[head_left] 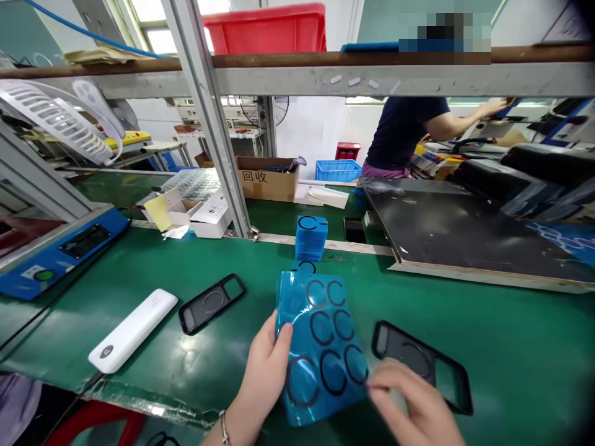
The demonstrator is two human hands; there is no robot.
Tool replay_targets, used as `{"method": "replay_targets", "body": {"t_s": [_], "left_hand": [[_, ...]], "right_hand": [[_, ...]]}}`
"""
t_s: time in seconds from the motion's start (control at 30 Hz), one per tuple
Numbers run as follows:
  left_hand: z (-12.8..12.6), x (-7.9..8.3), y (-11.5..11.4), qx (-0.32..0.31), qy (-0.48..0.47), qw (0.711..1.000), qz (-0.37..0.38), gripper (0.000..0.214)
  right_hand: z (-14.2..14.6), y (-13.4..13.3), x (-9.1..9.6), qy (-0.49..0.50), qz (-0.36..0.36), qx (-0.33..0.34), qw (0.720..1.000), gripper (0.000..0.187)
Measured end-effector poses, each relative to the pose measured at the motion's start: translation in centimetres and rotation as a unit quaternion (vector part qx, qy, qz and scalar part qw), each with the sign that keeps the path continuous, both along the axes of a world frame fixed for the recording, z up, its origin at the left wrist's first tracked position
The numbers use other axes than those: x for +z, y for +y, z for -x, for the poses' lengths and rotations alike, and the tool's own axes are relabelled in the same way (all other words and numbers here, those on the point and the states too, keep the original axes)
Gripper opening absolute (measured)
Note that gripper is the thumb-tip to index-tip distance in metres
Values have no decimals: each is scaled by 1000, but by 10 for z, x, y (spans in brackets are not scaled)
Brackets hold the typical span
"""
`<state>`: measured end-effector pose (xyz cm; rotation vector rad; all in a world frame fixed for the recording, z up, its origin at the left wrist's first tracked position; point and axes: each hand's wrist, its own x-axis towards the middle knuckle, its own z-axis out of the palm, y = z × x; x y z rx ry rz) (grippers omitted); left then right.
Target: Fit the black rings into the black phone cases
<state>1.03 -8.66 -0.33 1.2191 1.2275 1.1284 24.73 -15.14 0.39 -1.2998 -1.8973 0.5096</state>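
Because the blue film sheet is thin and limp, the left hand closes on its left edge, thumb on top and fingers behind, which keeps the sheet raised and tilted above the surface rather than flat on it. The right hand sits just beside the sheet's lower right corner, half open with its fingers curled; they reach the film's edge, but I cannot tell whether they have hold of it. The sheet carries rows of black rings, and holding it between the two hands seems to leave those rings in full sight of the person looking down. Just right of the sheet, under the right hand, a black phone case lies on the surface, its back showing a ring much like the printed ones. A second case lies left of the sheet, and farther left is a white power bank, its cable trailing toward the near edge. Directly behind the sheet stands a squared stack of blue film, which leaves it within reach of either hand. Farther behind the sheet are a cardboard box, a black press plate off to the right, and a co-worker at another station.
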Motion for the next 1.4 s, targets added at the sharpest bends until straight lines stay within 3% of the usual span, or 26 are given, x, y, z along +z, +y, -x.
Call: {"method": "replay_targets", "body": {"t_s": [0.07,0.2,0.43,0.6,0.7,0.83,0.97,1.07,1.13,1.2,1.23,1.3,1.4], "left_hand": [[-11,10,-5,7,-4,999,-33,41],[-18,29,-12,24,-7,998,-62,38],[-19,34,-15,27,26,996,-82,31],[-22,35,-18,50,51,992,-99,33],[-24,32,-22,64,35,993,-91,45],[-23,21,-29,110,74,984,-117,64],[-22,16,-32,138,169,968,-127,68],[-17,16,-28,151,223,958,-98,72],[-5,13,-21,152,247,955,-66,75],[16,7,-10,134,283,949,-36,72],[29,2,-4,117,317,941,-28,68],[55,-8,11,50,413,909,-38,62],[72,-15,28,65,531,829,-162,61]], "right_hand": [[45,18,29,-30,58,97,993,12],[84,31,49,-91,101,107,985,39],[77,23,49,-68,150,87,982,32],[79,19,43,-47,80,61,994,28],[79,17,38,-57,36,51,996,27],[78,11,39,-86,47,48,994,17],[74,7,51,-107,38,47,992,14],[54,7,61,-76,45,30,996,20],[25,6,59,-32,70,-4,997,25],[-14,4,46,18,85,-78,993,25],[-34,2,36,51,95,-147,983,24],[-72,-2,12,123,130,-277,944,31],[-106,-7,-19,185,149,-334,912,37]]}}
